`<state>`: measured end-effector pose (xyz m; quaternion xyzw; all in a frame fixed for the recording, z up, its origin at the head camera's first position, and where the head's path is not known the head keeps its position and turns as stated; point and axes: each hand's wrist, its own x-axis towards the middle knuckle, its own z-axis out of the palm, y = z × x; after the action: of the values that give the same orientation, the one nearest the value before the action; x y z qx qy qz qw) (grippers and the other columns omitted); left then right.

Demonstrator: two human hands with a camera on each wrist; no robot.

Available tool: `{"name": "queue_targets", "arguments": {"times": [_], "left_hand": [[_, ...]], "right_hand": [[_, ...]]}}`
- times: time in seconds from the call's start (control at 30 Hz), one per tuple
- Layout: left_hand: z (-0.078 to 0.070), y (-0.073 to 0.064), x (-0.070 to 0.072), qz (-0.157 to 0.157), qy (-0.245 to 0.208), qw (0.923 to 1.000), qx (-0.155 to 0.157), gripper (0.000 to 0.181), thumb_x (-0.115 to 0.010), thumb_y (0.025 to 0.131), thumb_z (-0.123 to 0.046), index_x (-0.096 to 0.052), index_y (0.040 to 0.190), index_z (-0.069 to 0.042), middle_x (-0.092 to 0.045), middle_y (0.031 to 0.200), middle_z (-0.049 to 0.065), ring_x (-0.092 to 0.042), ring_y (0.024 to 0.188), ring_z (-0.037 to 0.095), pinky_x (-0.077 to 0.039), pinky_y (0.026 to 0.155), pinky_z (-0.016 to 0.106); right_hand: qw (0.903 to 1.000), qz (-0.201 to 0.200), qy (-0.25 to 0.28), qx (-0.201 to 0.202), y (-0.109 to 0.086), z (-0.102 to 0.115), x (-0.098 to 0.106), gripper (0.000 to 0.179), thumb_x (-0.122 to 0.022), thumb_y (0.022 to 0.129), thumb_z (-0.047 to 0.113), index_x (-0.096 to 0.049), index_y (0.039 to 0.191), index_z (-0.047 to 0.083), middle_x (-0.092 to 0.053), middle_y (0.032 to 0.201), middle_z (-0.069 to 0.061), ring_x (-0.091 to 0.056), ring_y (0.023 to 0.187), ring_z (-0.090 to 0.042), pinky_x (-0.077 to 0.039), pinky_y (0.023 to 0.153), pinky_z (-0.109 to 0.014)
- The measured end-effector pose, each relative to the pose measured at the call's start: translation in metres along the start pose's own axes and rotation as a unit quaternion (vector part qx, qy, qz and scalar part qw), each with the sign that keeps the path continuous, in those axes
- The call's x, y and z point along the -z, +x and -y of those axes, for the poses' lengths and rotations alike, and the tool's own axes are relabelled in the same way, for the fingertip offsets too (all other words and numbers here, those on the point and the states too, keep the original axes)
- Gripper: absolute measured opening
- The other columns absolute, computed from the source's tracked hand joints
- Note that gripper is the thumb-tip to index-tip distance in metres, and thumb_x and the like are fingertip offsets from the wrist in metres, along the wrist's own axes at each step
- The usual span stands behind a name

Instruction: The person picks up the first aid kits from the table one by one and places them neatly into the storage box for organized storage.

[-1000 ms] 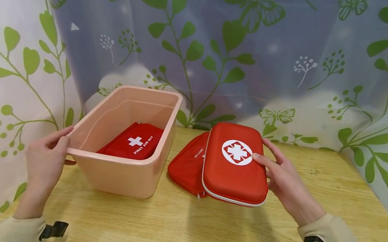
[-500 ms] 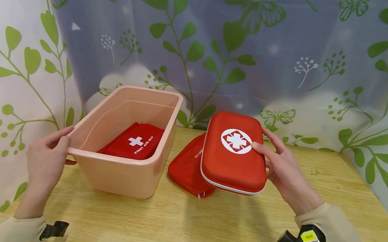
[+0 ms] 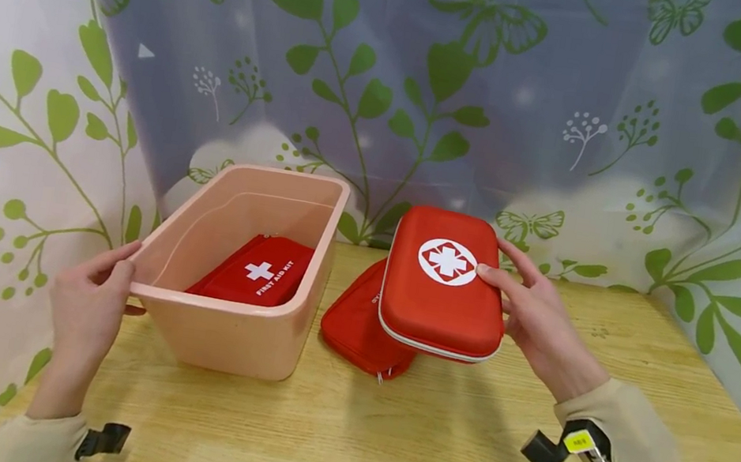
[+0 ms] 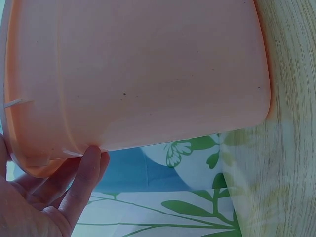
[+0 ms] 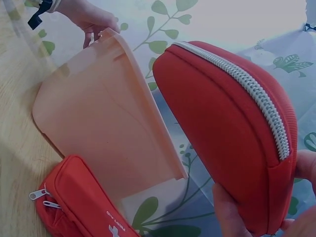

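Observation:
My left hand grips the near left corner of a pink plastic bin, thumb on top of the rim and fingers beneath it. Inside the bin lies a red first aid pouch with a white cross. Raised over the table, a red hard-shell first aid case with a white zip is held by its right side in my right hand, thumb on the lid. Partly hidden under that case in the head view, another red first aid pouch rests on the table; its zip pulls show in the right wrist view.
The wooden table runs back to a patterned curtain with green leaves and butterflies. The curtain also hangs close along the left side. The bin's tall right wall stands beside the pouch on the table.
My right hand has lifted the hard-shell case and shifted it slightly left, uncovering more of the pouch's near end. The left hand and the bin have stayed in place.

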<state>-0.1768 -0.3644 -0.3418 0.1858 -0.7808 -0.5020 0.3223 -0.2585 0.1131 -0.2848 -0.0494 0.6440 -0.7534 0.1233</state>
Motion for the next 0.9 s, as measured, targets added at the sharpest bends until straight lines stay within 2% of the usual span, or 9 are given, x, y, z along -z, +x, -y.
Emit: {"name": "queue_targets", "arguments": {"times": [0.23,0.5,0.9], "left_hand": [[0.000,0.001,0.000,-0.002,-0.001,1.0000,-0.003,0.035,-0.052,0.097,-0.025,-0.070,0.126,-0.016,-0.068,0.112,0.011,-0.065,0.064,-0.001,-0.057,0.047,0.025],[0.001,0.000,0.001,-0.001,0.001,1.0000,-0.001,0.035,-0.052,0.097,-0.025,-0.070,0.126,-0.017,-0.069,0.111,0.009,-0.065,0.064,-0.001,-0.057,0.048,0.025],[-0.002,-0.002,0.002,0.010,0.002,0.9999,-0.002,0.036,-0.051,0.098,-0.026,-0.068,0.129,-0.016,-0.065,0.121,0.018,-0.064,0.066,-0.002,-0.057,0.049,0.024]], "right_hand": [[0.9999,0.003,0.008,0.009,0.002,0.002,-0.003,0.076,-0.069,0.093,0.027,-0.028,0.156,0.029,-0.043,0.142,-0.011,-0.067,0.099,-0.019,-0.061,0.077,-0.036],[0.9998,0.001,0.013,0.016,0.007,0.003,-0.008,0.076,-0.071,0.092,0.026,-0.030,0.155,0.032,-0.041,0.145,-0.013,-0.065,0.104,-0.021,-0.060,0.079,-0.039],[0.9996,-0.005,0.019,0.019,0.018,0.006,-0.016,0.077,-0.071,0.091,0.026,-0.030,0.156,0.030,-0.043,0.143,-0.012,-0.065,0.104,-0.021,-0.060,0.078,-0.039]]}}
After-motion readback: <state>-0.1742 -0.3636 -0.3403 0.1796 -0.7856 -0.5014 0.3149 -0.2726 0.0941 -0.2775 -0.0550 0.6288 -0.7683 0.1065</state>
